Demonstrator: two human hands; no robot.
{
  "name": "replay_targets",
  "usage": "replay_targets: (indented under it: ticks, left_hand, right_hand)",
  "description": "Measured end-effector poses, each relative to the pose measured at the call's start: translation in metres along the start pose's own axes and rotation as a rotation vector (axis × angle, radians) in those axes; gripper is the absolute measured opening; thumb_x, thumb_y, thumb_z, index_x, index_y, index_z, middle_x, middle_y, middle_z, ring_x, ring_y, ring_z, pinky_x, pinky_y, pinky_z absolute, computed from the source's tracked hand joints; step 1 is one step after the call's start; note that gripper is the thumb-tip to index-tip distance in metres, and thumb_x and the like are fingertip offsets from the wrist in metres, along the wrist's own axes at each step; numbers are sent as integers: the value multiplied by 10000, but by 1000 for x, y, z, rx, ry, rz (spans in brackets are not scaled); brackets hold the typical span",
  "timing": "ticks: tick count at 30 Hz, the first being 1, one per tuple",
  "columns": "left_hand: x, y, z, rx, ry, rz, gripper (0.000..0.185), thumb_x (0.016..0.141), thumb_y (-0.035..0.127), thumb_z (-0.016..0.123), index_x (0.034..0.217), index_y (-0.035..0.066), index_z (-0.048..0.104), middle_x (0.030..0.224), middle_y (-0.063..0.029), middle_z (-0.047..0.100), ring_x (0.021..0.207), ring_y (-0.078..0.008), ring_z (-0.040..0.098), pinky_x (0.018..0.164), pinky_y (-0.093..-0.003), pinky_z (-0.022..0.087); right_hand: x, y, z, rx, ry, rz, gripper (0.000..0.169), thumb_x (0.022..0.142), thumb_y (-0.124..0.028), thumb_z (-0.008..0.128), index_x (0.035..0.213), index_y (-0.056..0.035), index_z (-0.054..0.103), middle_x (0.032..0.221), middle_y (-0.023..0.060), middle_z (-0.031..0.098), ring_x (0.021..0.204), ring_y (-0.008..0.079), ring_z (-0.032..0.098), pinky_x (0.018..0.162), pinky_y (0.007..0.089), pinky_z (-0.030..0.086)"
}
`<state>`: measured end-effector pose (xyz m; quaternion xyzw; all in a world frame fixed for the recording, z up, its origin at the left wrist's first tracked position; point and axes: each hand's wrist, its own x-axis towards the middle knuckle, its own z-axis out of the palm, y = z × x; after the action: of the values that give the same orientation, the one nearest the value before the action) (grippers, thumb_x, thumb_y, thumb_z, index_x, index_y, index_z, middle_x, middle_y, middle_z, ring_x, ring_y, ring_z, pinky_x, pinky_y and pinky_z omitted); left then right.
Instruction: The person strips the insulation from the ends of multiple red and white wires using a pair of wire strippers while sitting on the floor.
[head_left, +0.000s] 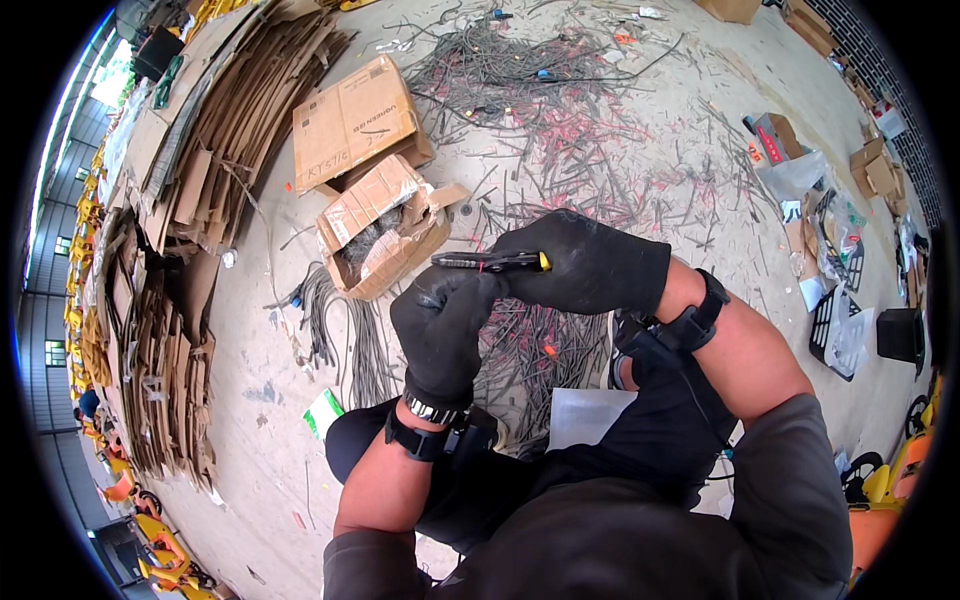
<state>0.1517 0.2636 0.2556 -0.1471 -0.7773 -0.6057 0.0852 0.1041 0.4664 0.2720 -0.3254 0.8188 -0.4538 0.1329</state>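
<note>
Both my hands wear black gloves and meet in front of me above the floor. My right hand (581, 261) grips a black cutting or stripping tool (491, 261) with a yellow end, its length pointing left. Just below the tool, my left hand (442, 322) is closed, with its fingertips pinched near the tool's middle. A thin reddish piece shows at the tool; whether it is a wire in my left fingers I cannot tell. Beneath the hands lies a heap of cut grey and red cables (547, 341). A bundle of longer grey cables (364, 345) lies to the left.
An open cardboard box (386, 232) with dark stringy material stands ahead left, beside a larger carton (356, 120). Flattened cardboard (225, 112) is stacked further left. More tangled cables (495, 67) cover the floor ahead. Black plastic crates (832, 330) lie right; a white sheet (589, 416) is between my legs.
</note>
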Motion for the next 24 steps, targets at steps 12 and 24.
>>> replay_targets:
  ticks: [12,24]
  left_hand:
    - [8,15,-1,-157,24,-241,96,869,53,679,824,-25,712,660,-17,635,595,-72,546,546,-251,428]
    - [-2,4,17,-146,26,-281,112,877,61,689,865,-41,735,738,-32,669,663,-92,582,609,-254,450]
  right_hand:
    - [2,9,9,-30,129,-42,205,911,-169,700,1074,-45,699,877,135,693,775,247,677,691,368,528]
    - [1,30,12,-500,310,-88,261,882,-200,669,1112,-76,671,985,147,680,915,360,652,791,448,533]
